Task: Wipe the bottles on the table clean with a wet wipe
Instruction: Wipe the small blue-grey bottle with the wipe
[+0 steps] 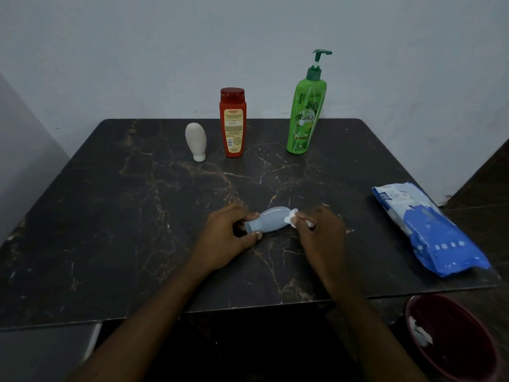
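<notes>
A small grey-blue bottle [271,220] lies tilted on its side just above the dark marble table [137,205]. My left hand [227,235] grips its cap end with thumb and fingers. My right hand [321,227] pinches a small white wet wipe [292,217] against the bottle's rounded far end. At the back stand a white upside-down bottle [196,141], a red bottle [232,122] and a tall green pump bottle [306,111], all upright and apart from my hands.
A blue and white wet wipe pack [429,230] lies at the table's right edge. A dark red bin [454,340] with white wipes inside sits below the table's front right corner. A pale wall is close behind the table.
</notes>
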Available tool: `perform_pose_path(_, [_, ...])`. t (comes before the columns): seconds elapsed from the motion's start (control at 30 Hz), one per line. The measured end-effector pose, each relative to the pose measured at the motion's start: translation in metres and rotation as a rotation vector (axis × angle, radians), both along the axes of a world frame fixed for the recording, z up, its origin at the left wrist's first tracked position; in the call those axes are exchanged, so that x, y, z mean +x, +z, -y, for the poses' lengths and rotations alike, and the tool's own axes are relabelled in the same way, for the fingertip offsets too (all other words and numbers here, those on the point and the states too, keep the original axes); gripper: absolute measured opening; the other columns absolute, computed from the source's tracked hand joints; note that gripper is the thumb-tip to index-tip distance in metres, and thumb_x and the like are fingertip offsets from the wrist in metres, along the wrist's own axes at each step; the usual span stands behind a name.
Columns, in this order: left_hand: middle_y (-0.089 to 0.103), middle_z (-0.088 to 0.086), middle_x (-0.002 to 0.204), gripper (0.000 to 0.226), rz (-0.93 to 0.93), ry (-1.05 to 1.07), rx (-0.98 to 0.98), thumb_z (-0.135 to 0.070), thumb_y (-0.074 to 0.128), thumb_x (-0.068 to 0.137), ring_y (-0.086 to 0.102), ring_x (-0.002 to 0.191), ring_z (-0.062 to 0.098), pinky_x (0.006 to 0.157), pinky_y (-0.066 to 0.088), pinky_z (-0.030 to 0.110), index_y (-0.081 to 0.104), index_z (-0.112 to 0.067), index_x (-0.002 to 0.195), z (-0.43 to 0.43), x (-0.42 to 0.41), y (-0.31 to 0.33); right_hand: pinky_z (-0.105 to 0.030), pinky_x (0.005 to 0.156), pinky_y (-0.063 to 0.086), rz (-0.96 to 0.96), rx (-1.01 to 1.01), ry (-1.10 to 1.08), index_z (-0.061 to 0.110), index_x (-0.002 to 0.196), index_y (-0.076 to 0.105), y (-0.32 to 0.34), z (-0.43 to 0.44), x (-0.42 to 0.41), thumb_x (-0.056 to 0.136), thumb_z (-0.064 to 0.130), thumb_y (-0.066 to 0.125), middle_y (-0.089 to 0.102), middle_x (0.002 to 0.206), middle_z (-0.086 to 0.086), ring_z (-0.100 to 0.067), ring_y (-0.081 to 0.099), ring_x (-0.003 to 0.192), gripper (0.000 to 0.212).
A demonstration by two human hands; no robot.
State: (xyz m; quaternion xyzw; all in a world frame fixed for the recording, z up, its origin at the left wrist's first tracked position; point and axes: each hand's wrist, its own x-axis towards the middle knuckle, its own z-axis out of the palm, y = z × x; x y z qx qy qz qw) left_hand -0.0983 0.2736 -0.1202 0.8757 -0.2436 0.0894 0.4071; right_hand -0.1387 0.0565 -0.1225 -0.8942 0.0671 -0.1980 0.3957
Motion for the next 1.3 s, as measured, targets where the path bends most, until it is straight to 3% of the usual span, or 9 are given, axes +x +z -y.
perform_pose_path(0.1, [0.070, -0.009, 0.106, 0.042, 0.003, -0.005, 0.011, -0.025, 0.088, 0.077, 0.065, 0.093, 0.003, 0.083, 0.055, 0.022, 0.075, -0.019, 0.117, 0.001, -0.001, 0.000, -0.017, 0.069, 0.043, 0.025, -0.036, 0.007, 0.014, 0.093, 0.074, 0.005, -0.022, -0.007, 0.093, 0.020, 0.063, 0.061, 0.092, 0.002, -0.012, 0.058, 0.081, 0.012])
perform_pose_path(0.3, [0.071, -0.007, 0.108, 0.043, 0.006, -0.014, 0.007, -0.022, 0.088, 0.078, 0.064, 0.095, -0.001, 0.083, 0.051, 0.013, 0.075, -0.018, 0.118, 0.000, -0.001, 0.001, -0.022, 0.073, 0.050, 0.115, -0.078, 0.164, 0.016, 0.095, 0.076, 0.003, -0.040, -0.015, 0.092, 0.014, 0.064, 0.061, 0.090, 0.005, -0.006, 0.058, 0.076, 0.012])
perform_pose_path(0.43, [0.070, -0.008, 0.110, 0.043, 0.002, -0.025, 0.008, -0.025, 0.088, 0.078, 0.065, 0.097, 0.003, 0.084, 0.054, 0.021, 0.075, -0.018, 0.119, -0.001, 0.000, 0.001, 0.001, 0.072, 0.033, -0.080, -0.061, -0.018, 0.014, 0.108, 0.073, 0.005, -0.008, 0.004, 0.096, 0.024, 0.060, 0.064, 0.104, 0.001, 0.000, 0.049, 0.079, 0.020])
perform_pose_path(0.53, [0.070, -0.009, 0.110, 0.042, -0.001, -0.021, 0.010, -0.026, 0.088, 0.078, 0.065, 0.097, 0.003, 0.084, 0.054, 0.020, 0.075, -0.018, 0.118, 0.000, 0.000, 0.001, -0.008, 0.074, 0.028, -0.142, -0.060, -0.077, 0.013, 0.112, 0.071, 0.007, -0.009, 0.005, 0.097, 0.023, 0.058, 0.065, 0.112, -0.002, -0.003, 0.048, 0.087, 0.022])
perform_pose_path(0.7, [0.070, -0.009, 0.105, 0.039, 0.004, -0.021, 0.003, -0.020, 0.088, 0.078, 0.065, 0.094, 0.002, 0.082, 0.051, 0.014, 0.075, -0.018, 0.115, 0.001, -0.003, 0.001, -0.022, 0.073, 0.049, 0.107, -0.136, 0.194, 0.013, 0.098, 0.073, 0.008, -0.052, -0.024, 0.093, 0.015, 0.059, 0.061, 0.096, 0.002, -0.011, 0.060, 0.079, 0.015])
perform_pose_path(0.8, [0.070, -0.008, 0.106, 0.039, 0.021, -0.035, 0.008, -0.020, 0.088, 0.078, 0.065, 0.094, 0.003, 0.083, 0.052, 0.017, 0.075, -0.017, 0.114, 0.000, -0.003, 0.001, -0.020, 0.077, 0.047, 0.083, -0.075, 0.128, 0.015, 0.098, 0.074, 0.009, -0.043, -0.017, 0.093, 0.015, 0.061, 0.062, 0.098, 0.003, -0.009, 0.059, 0.083, 0.014])
perform_pose_path(0.93, [0.068, -0.005, 0.106, 0.037, 0.043, -0.061, 0.031, -0.019, 0.088, 0.078, 0.063, 0.095, 0.005, 0.082, 0.052, 0.023, 0.073, -0.015, 0.111, 0.001, -0.003, 0.001, -0.002, 0.070, 0.032, -0.161, -0.068, -0.002, 0.013, 0.110, 0.069, 0.010, -0.005, 0.001, 0.098, 0.019, 0.055, 0.063, 0.109, -0.002, -0.003, 0.050, 0.085, 0.020])
perform_pose_path(1.03, [0.066, -0.006, 0.105, 0.034, 0.060, -0.075, 0.045, -0.017, 0.086, 0.078, 0.061, 0.094, 0.005, 0.081, 0.050, 0.024, 0.069, -0.016, 0.108, 0.002, -0.005, 0.002, -0.010, 0.082, 0.030, -0.192, -0.068, -0.039, 0.008, 0.114, 0.069, 0.010, 0.001, 0.006, 0.098, 0.014, 0.055, 0.066, 0.114, -0.010, -0.014, 0.058, 0.097, 0.023])
perform_pose_path(1.3, [0.065, -0.008, 0.104, 0.033, 0.060, -0.087, 0.056, -0.013, 0.085, 0.077, 0.061, 0.093, 0.005, 0.081, 0.052, 0.029, 0.066, -0.018, 0.104, 0.002, -0.008, 0.002, -0.012, 0.076, 0.044, 0.090, -0.071, 0.103, 0.014, 0.096, 0.072, 0.004, -0.045, -0.022, 0.092, 0.012, 0.062, 0.060, 0.099, 0.005, -0.006, 0.058, 0.084, 0.011])
